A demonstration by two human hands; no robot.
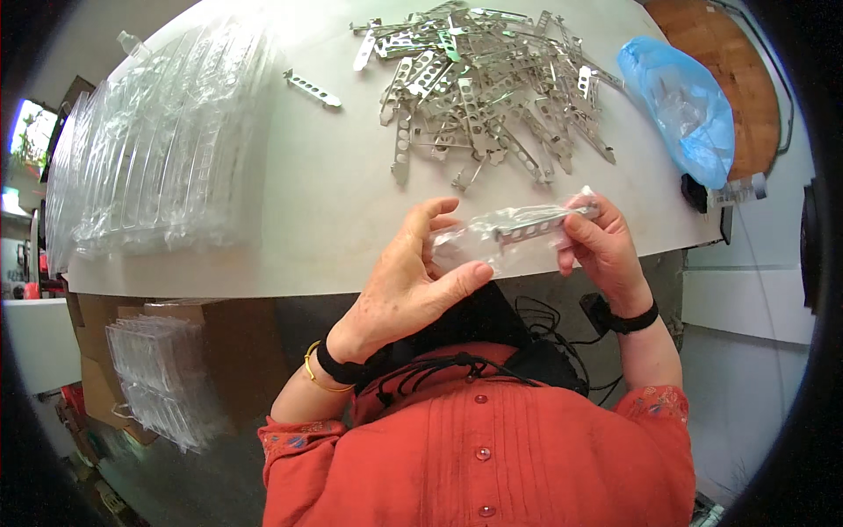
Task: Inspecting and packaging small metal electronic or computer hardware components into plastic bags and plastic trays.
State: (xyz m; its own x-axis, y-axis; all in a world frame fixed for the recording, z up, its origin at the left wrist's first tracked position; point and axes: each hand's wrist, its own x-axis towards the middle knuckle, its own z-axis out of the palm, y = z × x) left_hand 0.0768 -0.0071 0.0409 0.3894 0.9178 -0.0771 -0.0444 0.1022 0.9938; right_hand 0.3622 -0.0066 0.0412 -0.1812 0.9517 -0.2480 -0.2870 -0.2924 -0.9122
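Observation:
In my right hand (601, 244), thumb and fingers pinch one end of a clear plastic bag (465, 241). Inside it lies a flat metal bracket (531, 230) with a row of round holes. The bag's other end reaches into the gap between thumb and fingers of my left hand (413, 268), which is open; some of its fingers are hidden behind the plastic. Beyond my hands, a large heap of similar metal brackets (479, 132) covers the far middle of the white table (325, 202). A single bracket (313, 90) lies apart to the left.
Stacked clear plastic trays (167, 149) fill the table's left side. At the right edge sits a blue plastic bag (716, 119), near a wooden round stool top (746, 61). Below the table are cardboard boxes (241, 347), more clear trays (162, 378) and black cables (549, 325).

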